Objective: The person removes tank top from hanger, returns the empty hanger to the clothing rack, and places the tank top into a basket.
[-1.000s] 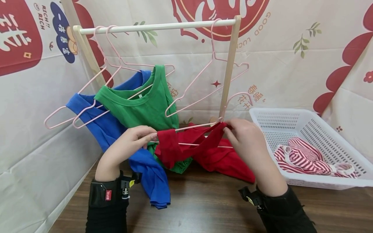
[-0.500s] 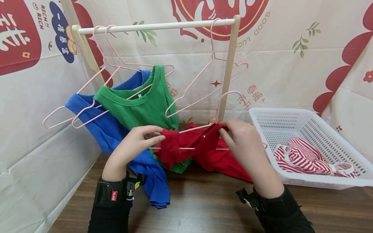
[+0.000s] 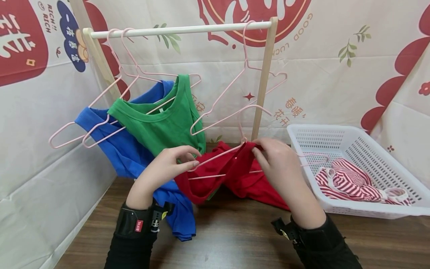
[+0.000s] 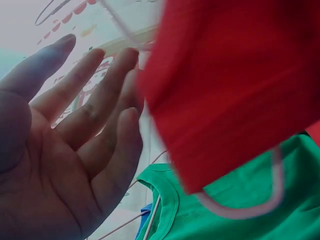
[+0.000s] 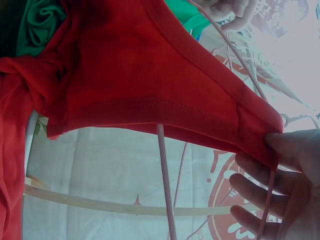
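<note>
A red tank top (image 3: 198, 188) lies partly on a pink hanger (image 3: 215, 158) low in front of the rack. My right hand (image 3: 277, 158) pinches one shoulder strap of the top against the hanger, as the right wrist view (image 5: 300, 175) confirms. The other strap hangs loose around the hanger's left part. Beside that part is my left hand (image 3: 171, 164), its fingers (image 4: 90, 110) spread and nearly straight in the left wrist view; whether a fingertip touches the hanger or cloth I cannot tell. The hanger's right end sticks out past my right hand, over the basket.
A rack with a white rail (image 3: 188, 30) stands behind. From it hang a green tank top (image 3: 161, 130), a blue garment (image 3: 124, 145) and a bare pink hanger (image 3: 218, 101). At right, a white basket (image 3: 386, 160) holds red-striped clothing (image 3: 356, 177).
The hanger has tilted, its hook swinging left and its right end emerging past my right hand. My left hand has moved right, off the red strap, which has dropped lower. My right hand barely moved.
</note>
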`<move>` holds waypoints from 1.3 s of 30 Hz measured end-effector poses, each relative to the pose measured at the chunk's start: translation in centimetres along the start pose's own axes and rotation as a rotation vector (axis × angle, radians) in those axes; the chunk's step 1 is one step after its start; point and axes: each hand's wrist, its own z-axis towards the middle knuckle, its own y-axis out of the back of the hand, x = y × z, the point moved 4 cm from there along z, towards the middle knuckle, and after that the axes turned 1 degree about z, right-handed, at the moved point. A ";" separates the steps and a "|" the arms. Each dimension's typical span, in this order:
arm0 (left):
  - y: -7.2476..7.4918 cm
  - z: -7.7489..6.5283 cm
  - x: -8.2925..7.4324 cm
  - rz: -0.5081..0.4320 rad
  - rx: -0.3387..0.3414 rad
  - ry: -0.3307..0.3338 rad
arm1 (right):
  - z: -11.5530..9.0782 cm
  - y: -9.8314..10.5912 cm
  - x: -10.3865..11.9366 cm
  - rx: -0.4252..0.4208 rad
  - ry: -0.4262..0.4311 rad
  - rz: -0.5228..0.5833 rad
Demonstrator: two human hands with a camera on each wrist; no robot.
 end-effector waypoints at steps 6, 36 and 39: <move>0.0 0.1 0.3 0.036 0.007 0.009 | 0.0 0.8 -0.3 -0.067 -0.015 0.029; 1.0 -0.1 0.7 0.016 -0.072 -0.068 | -0.1 2.5 -1.1 -0.154 -0.109 0.088; 1.4 -0.3 0.3 0.038 -0.146 -0.092 | -0.1 2.4 -1.2 -0.152 -0.096 0.090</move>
